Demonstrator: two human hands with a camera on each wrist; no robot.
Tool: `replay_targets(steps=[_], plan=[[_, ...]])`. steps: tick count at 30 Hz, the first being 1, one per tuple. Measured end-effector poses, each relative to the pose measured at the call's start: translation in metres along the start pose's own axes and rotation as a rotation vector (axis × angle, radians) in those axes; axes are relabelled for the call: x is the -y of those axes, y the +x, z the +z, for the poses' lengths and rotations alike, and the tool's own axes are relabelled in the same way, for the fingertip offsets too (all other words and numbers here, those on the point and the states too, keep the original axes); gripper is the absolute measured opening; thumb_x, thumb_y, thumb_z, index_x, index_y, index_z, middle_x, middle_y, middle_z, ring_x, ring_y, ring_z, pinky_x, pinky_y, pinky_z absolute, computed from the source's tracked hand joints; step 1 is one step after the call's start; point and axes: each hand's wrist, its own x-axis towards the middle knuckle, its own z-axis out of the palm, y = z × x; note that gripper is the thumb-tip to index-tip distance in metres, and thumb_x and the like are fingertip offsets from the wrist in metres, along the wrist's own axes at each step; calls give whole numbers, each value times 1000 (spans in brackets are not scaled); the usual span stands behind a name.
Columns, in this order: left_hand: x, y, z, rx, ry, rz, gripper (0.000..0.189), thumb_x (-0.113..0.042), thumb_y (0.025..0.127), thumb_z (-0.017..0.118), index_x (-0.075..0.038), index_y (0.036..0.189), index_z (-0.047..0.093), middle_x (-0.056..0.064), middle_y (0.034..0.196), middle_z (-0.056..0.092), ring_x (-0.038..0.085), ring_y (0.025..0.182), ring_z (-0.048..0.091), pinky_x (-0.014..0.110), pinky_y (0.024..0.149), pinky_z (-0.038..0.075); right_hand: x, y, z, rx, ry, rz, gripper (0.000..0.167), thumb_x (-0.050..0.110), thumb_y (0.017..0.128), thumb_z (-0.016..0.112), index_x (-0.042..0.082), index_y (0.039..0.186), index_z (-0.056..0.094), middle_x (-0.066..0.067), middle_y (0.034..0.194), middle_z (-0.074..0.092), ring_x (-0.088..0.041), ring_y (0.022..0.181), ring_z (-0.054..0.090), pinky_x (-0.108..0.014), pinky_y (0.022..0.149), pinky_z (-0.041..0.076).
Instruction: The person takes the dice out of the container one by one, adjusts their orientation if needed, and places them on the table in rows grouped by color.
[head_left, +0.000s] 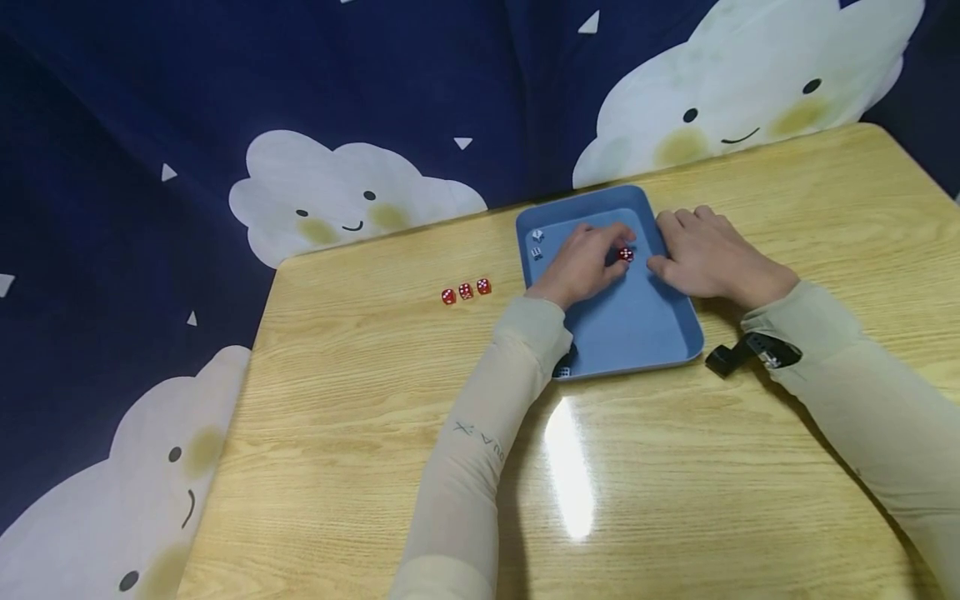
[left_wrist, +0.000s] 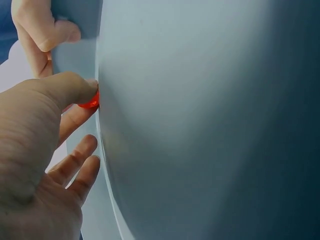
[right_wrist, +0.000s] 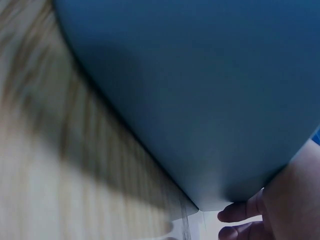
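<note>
My left hand (head_left: 583,260) reaches into a blue tray (head_left: 626,333). Its thumb and index finger pinch a red die (left_wrist: 91,102), which also shows in the head view close to the fingertips; the other fingers stay loose. At the tray's right wall is my right hand (head_left: 708,254), its thumb over the rim and its fingers bent against the side, holding the tray. In the right wrist view, fingertips (right_wrist: 232,212) appear beside the tray's wall.
Three red dice (head_left: 466,291) stand in a row on the wooden table (head_left: 337,400), left of the tray. Pale dice (head_left: 537,237) lie along the tray's left side, and another die (head_left: 564,372) sits at its near left corner. Behind the table hangs a cloud-patterned cloth (head_left: 420,75).
</note>
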Motion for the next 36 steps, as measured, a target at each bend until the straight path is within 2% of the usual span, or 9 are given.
replay_targets(steps=[14, 23, 29, 36], plan=[[2, -3, 3, -10, -67, -35, 38, -28, 103, 65, -22, 139, 59, -6, 130, 71, 16, 123, 54, 29, 111, 42, 1, -2, 1, 11, -2, 12, 49, 33, 103, 48, -9, 127, 47, -31, 111, 58, -46, 100, 48, -56, 81, 40], [4, -4, 2, -17, -86, -21, 38, -25, 104, 63, -21, 141, 57, -5, 132, 71, 17, 126, 55, 29, 114, 40, 4, 2, 3, 3, -17, 8, 45, 32, 102, 48, -8, 123, 49, -29, 109, 58, -45, 98, 48, -54, 81, 39], [3, -5, 2, -14, -86, -22, 38, -23, 104, 63, -22, 141, 57, -6, 133, 72, 15, 127, 54, 28, 114, 40, 3, 4, 5, 9, -18, 12, 49, 33, 103, 48, -9, 127, 48, -33, 116, 58, -48, 102, 48, -58, 84, 41], [4, -5, 2, -34, -71, 7, 40, -22, 104, 63, -20, 143, 56, -6, 134, 72, 15, 128, 56, 26, 117, 37, 5, 6, 8, 14, -14, 21, 52, 33, 102, 48, -10, 130, 47, -33, 118, 58, -48, 104, 48, -59, 85, 41]])
